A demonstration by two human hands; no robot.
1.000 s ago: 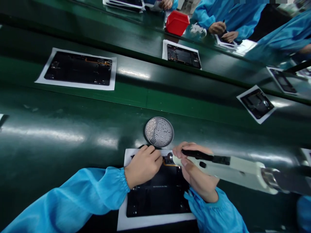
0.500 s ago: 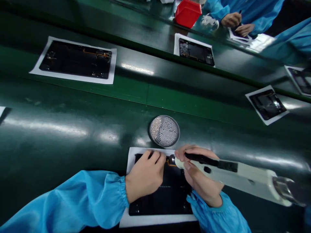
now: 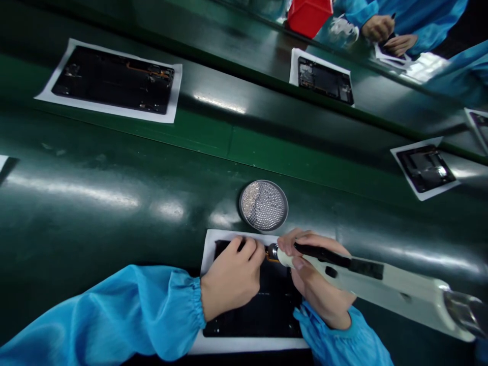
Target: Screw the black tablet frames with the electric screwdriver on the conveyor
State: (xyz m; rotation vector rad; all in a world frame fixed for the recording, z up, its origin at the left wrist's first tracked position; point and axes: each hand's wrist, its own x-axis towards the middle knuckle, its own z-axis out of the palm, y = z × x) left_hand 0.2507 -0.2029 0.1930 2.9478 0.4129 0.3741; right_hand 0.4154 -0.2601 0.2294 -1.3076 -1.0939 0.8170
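Observation:
My right hand (image 3: 320,274) is wrapped round a white electric screwdriver (image 3: 373,279) with a black lever. The screwdriver lies tilted, its metal nose at the upper edge of a black tablet housing (image 3: 263,310). Over the upper left of the housing, my left hand (image 3: 234,277) has its fingers bent down and drawn together near the screwdriver's nose; what its fingertips hold or press is hidden. An orange flex cable (image 3: 272,258) shows beside the nose. Under the housing lies a white sheet (image 3: 247,345). Just beyond it stands a round dish (image 3: 264,205) with small screws on a perforated plate.
Another housing (image 3: 114,81) lies on white paper at the far left. More housings (image 3: 324,81) (image 3: 427,165) rest on sheets farther right. A red bin (image 3: 309,18) stands at the back. Across the bench (image 3: 95,213), a co-worker's hands (image 3: 389,35) hold a dark tool.
The view has shifted slightly, so the dish and far housings sit a little differently in the picture. Both hands and the screwdriver keep nearly the same place on the housing.

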